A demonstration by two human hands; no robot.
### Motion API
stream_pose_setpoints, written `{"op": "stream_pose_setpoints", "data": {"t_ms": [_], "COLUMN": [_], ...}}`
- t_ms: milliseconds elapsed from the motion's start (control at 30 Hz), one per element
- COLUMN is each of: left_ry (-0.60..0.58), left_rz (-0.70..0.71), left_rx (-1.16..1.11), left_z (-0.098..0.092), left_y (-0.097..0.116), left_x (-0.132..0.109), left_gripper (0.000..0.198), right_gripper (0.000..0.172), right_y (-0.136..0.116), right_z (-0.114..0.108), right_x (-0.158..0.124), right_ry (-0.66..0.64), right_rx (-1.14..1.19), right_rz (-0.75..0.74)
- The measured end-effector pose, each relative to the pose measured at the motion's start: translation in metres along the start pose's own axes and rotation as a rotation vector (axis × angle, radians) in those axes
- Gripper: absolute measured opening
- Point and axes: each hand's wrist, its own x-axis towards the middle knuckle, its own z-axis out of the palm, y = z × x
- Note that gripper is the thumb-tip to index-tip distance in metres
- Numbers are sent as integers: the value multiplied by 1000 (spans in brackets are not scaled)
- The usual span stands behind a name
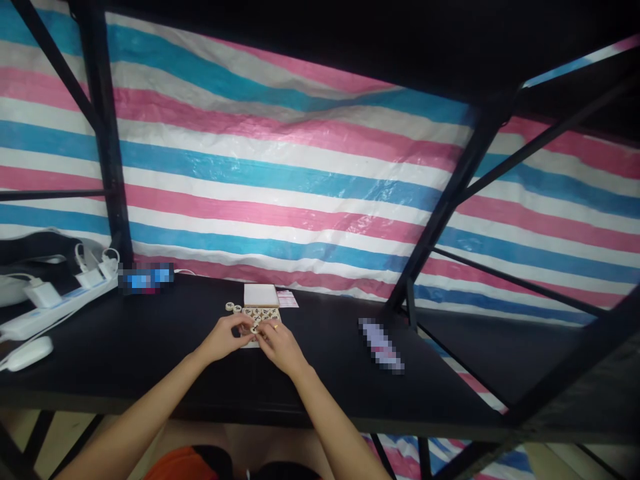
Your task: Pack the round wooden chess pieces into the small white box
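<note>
Two bare hands meet over a shallow pale tray of round cream game pieces (pixel 263 313) near the middle of a black counter (pixel 150 347). The left hand (pixel 225 337) and right hand (pixel 281 347) curl their fingertips together at the tray's near edge; whether either grips a piece cannot be told. Two loose round pieces (pixel 233 307) lie just left of the tray and a square white lid (pixel 261 294) behind it. A white power strip (pixel 55 308) sits far left.

No text can be read: marks on the pieces (pixel 263 313) are too small, and two patches (pixel 145 278) on the table (pixel 150 347) are blurred.
</note>
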Motion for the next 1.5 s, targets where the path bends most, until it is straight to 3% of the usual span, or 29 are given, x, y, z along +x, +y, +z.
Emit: {"op": "stream_pose_setpoints", "data": {"t_ms": [133,267,433,600,867,967,1100,1233,1500], "left_ry": [-27,-145,-237,-181,-222,-170,-25,-28,-49], "left_rz": [-45,4,18,12,99,18,-215,-319,-348], "left_rx": [60,167,323,399,394,481,698,786,870], "left_z": [-6,-16,-21,-20,-18,-20,-23,-21,-27], "left_y": [-1,-2,1,8,7,-4,-35,-58,-53], "left_x": [1,1,-3,-2,-2,1,7,8,5], "left_gripper": [17,12,18,20,24,28,31,33,21], "right_gripper": [15,16,19,18,16,17,22,26,29], "right_y": [-2,-1,12,32,51,52,52,51,48], "right_z": [1,2,2,1,5,5,5,3,0], "right_x": [1,1,-3,-7,-12,-12,-12,-11,-10], "right_ry": [-56,-93,21,150,156,135,115,96,93], "right_rx": [-13,-25,30,97,132,131,110,99,110], "right_rz": [11,30,171,399,537,559,593,618,635]}}
